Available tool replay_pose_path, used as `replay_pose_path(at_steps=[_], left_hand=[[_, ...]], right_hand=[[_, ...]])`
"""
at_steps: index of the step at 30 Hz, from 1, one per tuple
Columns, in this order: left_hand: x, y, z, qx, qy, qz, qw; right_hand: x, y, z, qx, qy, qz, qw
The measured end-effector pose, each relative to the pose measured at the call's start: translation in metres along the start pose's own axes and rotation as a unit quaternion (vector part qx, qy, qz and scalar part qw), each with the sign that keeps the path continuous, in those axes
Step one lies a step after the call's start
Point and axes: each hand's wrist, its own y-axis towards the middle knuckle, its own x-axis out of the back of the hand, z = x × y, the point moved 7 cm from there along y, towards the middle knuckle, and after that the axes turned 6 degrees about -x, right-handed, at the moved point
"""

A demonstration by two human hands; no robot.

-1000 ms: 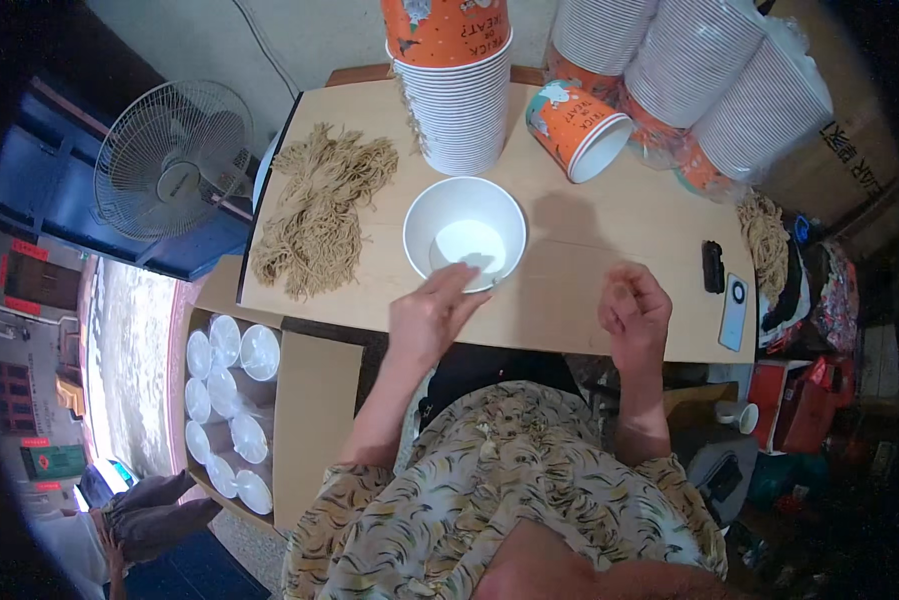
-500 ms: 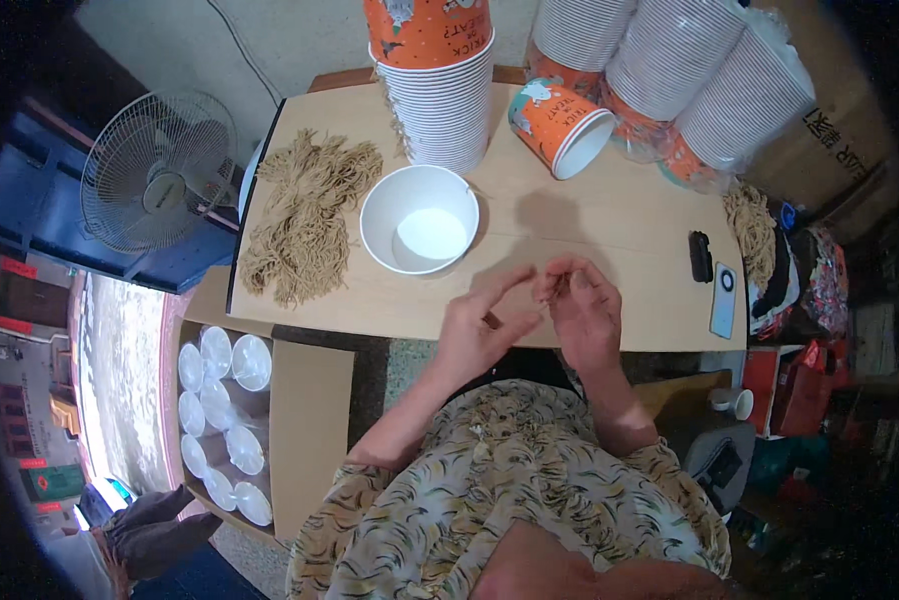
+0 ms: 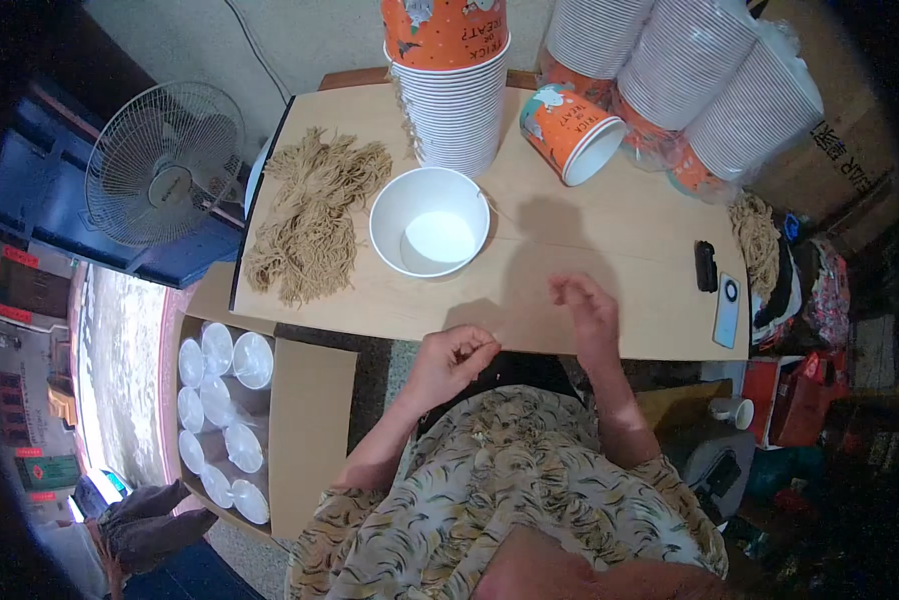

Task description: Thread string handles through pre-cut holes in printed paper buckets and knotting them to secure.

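Observation:
My left hand (image 3: 452,362) is at the table's front edge, thumb and fingertips pinched together; anything between them is too small to make out. To its right, my right hand (image 3: 587,312) is raised over the table with its fingers curled in, and what they hold, if anything, cannot be seen. Beyond my left hand stands a paper bucket (image 3: 389,235), white inside, its mouth up, with a bit of tan cord (image 3: 499,205) at its right rim. Left of the bucket lies a loose heap of tan twisted cords (image 3: 314,215).
A tall stack of orange-printed paper buckets (image 3: 454,110) rises behind. One orange bucket (image 3: 564,130) lies on its side, near bagged stacks (image 3: 684,65). A phone (image 3: 726,312) and a black object (image 3: 705,266) lie at right. Left are a fan (image 3: 164,165) and a carton (image 3: 309,440) of wrapped buckets.
My hands have moved apart: the left went down and to the left and closed into a pinch, while the right shifted slightly up. The view has shifted a little.

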Motion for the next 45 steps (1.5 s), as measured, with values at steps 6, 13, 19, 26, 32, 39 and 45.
replay_pose_path(at_steps=[6, 13, 19, 26, 32, 39, 45], left_hand=[[-0.012, 0.003, -0.033, -0.148, 0.219, 0.017, 0.964], [0.001, 0.009, -0.050, -0.163, 0.251, 0.012, 0.954], [0.007, 0.011, -0.025, -0.056, 0.089, 0.056, 0.993], [0.013, 0.010, -0.011, 0.017, -0.035, 0.038, 0.999], [0.025, 0.007, 0.007, 0.022, -0.037, 0.002, 0.999], [0.030, 0.007, 0.004, 0.016, -0.075, 0.016, 0.997], [0.039, 0.001, 0.011, 0.009, -0.095, 0.007, 0.995]], right_hand=[[-0.067, -0.028, -0.005, 0.033, -0.410, 0.160, 0.897], [-0.064, -0.030, -0.016, -0.014, -0.412, 0.188, 0.891], [-0.057, -0.027, -0.013, -0.056, -0.432, 0.194, 0.879], [-0.052, -0.022, -0.015, -0.096, -0.391, 0.171, 0.899], [-0.059, -0.019, -0.017, -0.092, -0.400, 0.173, 0.895], [-0.052, -0.014, -0.029, -0.114, -0.368, 0.128, 0.914], [-0.057, -0.015, -0.032, -0.113, -0.379, 0.113, 0.912]])
